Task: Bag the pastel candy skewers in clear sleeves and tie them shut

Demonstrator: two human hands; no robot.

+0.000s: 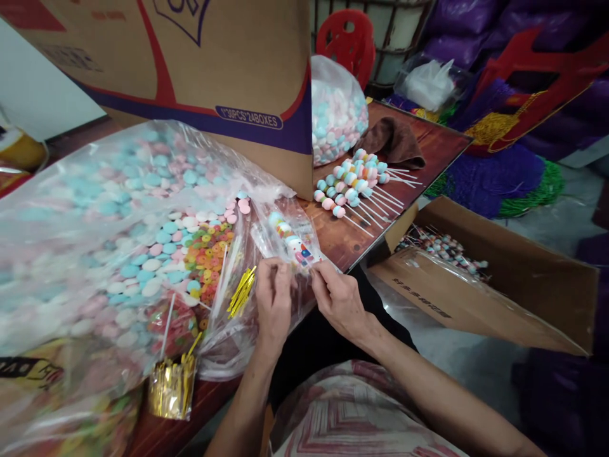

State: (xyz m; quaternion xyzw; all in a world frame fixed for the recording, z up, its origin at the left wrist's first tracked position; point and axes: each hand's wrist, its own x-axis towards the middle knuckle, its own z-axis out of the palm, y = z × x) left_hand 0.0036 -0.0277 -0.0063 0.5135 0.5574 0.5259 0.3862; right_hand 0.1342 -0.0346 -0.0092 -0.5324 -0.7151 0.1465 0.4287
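Between my hands lies a clear printed bag (301,252) with a candy skewer (281,227) of pastel and yellow pieces inside. My left hand (275,295) pinches the near left edge of the bag's open end. On the right, my right hand (339,297) grips the other edge with thumb and forefinger. Left of my left hand sits a bundle of gold twist ties (242,293). Beyond it are orange and green gummy rings (209,257) and pink, white and blue candies (162,251) on a big plastic bag.
A large cardboard carton (200,70) stands at the back. Finished skewers (354,178) lie at the table's right, near a full candy bag (337,114) and a brown cloth (392,139). An open box (537,279) of wrapped skewers sits right; a pouch of gold ties (172,387) lies front left.
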